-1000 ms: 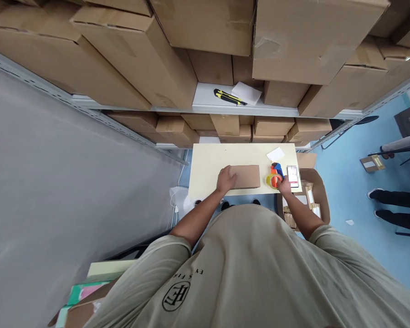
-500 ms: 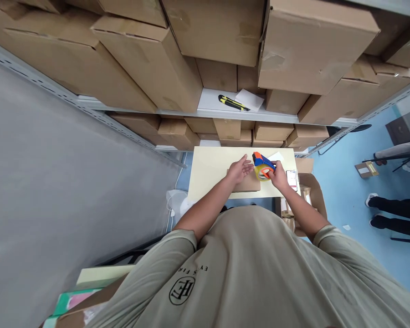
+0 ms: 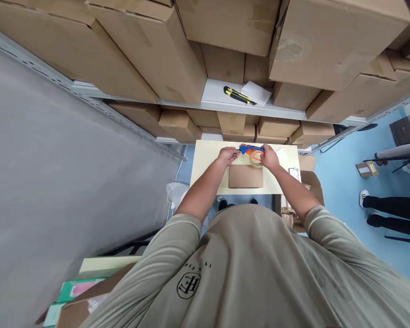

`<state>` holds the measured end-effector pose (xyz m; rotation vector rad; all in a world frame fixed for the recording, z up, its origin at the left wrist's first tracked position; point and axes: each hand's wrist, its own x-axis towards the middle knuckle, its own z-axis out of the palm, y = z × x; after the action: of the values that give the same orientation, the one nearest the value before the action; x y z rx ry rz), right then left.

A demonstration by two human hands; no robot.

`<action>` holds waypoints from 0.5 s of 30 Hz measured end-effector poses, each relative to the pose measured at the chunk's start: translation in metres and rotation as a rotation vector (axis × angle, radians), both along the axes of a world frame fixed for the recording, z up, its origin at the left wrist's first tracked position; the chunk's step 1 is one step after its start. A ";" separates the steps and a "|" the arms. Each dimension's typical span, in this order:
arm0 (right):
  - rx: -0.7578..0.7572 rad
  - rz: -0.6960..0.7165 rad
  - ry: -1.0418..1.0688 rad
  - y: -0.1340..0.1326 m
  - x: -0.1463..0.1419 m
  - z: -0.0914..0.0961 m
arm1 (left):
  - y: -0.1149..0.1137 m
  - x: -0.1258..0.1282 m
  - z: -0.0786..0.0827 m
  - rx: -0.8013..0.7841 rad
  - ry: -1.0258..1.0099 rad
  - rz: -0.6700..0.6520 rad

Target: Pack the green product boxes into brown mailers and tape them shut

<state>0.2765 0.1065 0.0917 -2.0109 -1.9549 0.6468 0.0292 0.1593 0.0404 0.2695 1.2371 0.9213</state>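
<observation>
A flat brown cardboard box [image 3: 246, 176] lies on the small pale yellow table [image 3: 205, 157], near its front edge. Above the box I hold a blue and orange tape dispenser [image 3: 252, 150] with a yellowish roll. My right hand [image 3: 269, 158] is closed around its handle. My left hand [image 3: 227, 156] is curled at the dispenser's blue front end, fingers pinched there; what they pinch is too small to make out. Neither hand touches the box.
A phone [image 3: 293, 172] and a white paper [image 3: 281, 153] lie at the table's right. An open carton [image 3: 314, 182] stands beside the table. Shelves of cardboard boxes rise behind, with a yellow-black utility knife [image 3: 237, 95]. Another person's legs [image 3: 389, 212] are at right.
My right hand lifted the tape dispenser from the table's right side and carried it left over the box. My left hand left the box and came up to the dispenser's front.
</observation>
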 end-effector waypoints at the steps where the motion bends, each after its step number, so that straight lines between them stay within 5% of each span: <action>1: -0.015 0.006 -0.027 0.009 -0.008 -0.001 | 0.007 -0.004 -0.003 -0.033 0.011 0.009; 7: -0.093 0.030 -0.169 0.046 -0.038 -0.012 | 0.032 -0.037 -0.021 -0.212 0.047 0.077; 15: -0.155 -0.074 -0.258 0.069 0.011 -0.027 | 0.010 -0.142 -0.050 -0.341 0.072 0.235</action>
<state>0.2875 0.1751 0.0651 -2.3532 -2.0115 0.5608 -0.1129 0.1689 -0.0095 -0.1174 1.4898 0.8875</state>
